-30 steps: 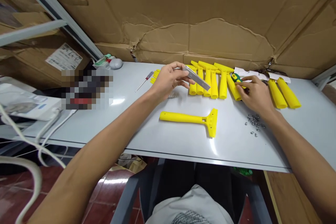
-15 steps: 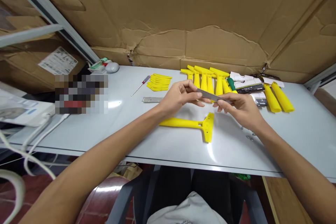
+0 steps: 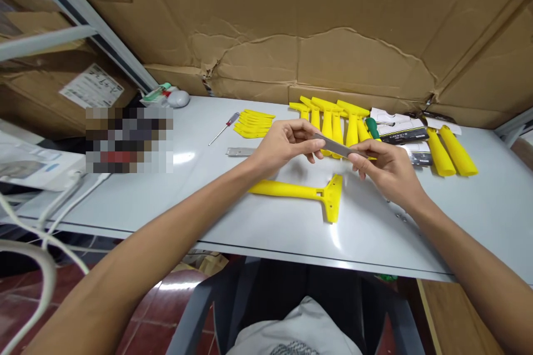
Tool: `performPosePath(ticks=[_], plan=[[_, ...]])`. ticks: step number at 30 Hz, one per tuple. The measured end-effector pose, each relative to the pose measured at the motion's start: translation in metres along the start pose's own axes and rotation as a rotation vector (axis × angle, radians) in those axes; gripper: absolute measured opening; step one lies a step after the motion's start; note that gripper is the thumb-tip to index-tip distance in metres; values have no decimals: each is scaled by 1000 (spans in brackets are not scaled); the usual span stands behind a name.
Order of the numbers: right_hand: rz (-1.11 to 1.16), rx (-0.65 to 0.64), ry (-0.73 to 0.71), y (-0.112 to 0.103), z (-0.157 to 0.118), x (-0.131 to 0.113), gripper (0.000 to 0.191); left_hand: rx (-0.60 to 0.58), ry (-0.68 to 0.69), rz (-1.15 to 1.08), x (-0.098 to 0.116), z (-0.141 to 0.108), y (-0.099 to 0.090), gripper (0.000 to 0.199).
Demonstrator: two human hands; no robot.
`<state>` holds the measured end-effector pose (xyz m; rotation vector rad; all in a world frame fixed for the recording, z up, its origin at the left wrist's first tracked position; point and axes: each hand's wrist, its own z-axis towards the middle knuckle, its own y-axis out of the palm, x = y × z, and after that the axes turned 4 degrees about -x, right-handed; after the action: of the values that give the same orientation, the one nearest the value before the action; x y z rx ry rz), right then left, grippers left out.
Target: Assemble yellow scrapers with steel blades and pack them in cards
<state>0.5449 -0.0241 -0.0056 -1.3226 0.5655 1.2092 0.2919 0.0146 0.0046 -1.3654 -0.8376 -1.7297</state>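
Observation:
My left hand (image 3: 287,145) and my right hand (image 3: 381,166) pinch the two ends of a flat grey metal blade (image 3: 336,147), held slantwise above the table. Below them lies a yellow scraper handle (image 3: 291,189), its wide slotted head pointing right. A second metal strip (image 3: 240,152) rests on the table, partly hidden by my left wrist. Several small metal screws or nuts (image 3: 401,217) lie beside my right forearm; they are too small to tell apart.
Several yellow scraper handles (image 3: 352,133) lie behind my hands, two more (image 3: 458,152) at the right, near black-and-white packets (image 3: 402,132). A screwdriver (image 3: 225,128) lies left of stacked yellow pieces (image 3: 255,123). White cables (image 3: 62,213) hang at the left edge. Cardboard (image 3: 258,5) stands behind.
The blade has tilted a little, so more of its flat face shows. Both hands keep their hold on its ends. The whole view has shifted slightly.

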Motion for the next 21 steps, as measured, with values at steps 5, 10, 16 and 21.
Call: performPosePath(ticks=[5,10,16,21], plan=[[73,138,-17,-3,3,-5,24,-19,-18,12,1,-1,0,48],[120,242,16,-4,4,-9,25,0,-51,17,-2,0,-1,52],[47,367,20,-3,2,-5,31,76,-59,-11,0,-1,1,49],[-72,413,-36,0,-1,-2,30,88,-93,-111,0,-1,0,42]])
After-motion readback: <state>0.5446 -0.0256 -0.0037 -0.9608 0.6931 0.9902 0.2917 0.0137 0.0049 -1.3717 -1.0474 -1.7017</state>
